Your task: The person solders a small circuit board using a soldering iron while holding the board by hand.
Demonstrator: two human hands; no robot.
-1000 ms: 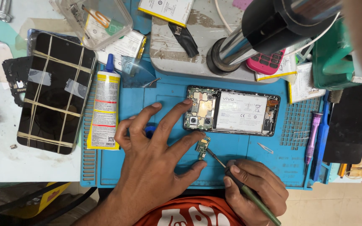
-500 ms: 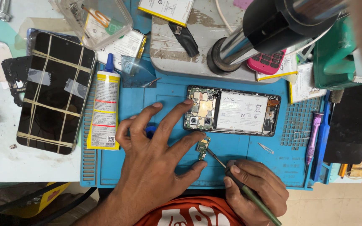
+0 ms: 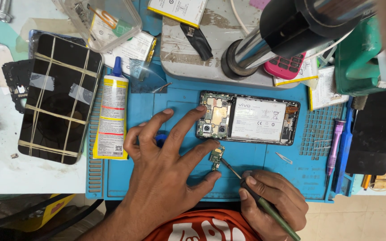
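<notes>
My left hand (image 3: 166, 174) rests spread on the blue work mat (image 3: 130, 187), its index finger and thumb pinning a small green circuit board (image 3: 216, 158). My right hand (image 3: 269, 201) grips a thin green-handled tool (image 3: 273, 214) whose metal tip touches that board. Just above lies an opened phone (image 3: 249, 118) with its back off, showing the battery and camera modules.
A white and yellow glue tube (image 3: 111, 118) lies left on the mat. A black phone bound with rubber bands (image 3: 56, 96) sits further left. A hot-air nozzle (image 3: 287, 35) stands behind, a pink keypad phone (image 3: 287, 67) beside it. Purple and blue tools (image 3: 336, 143) lie at right.
</notes>
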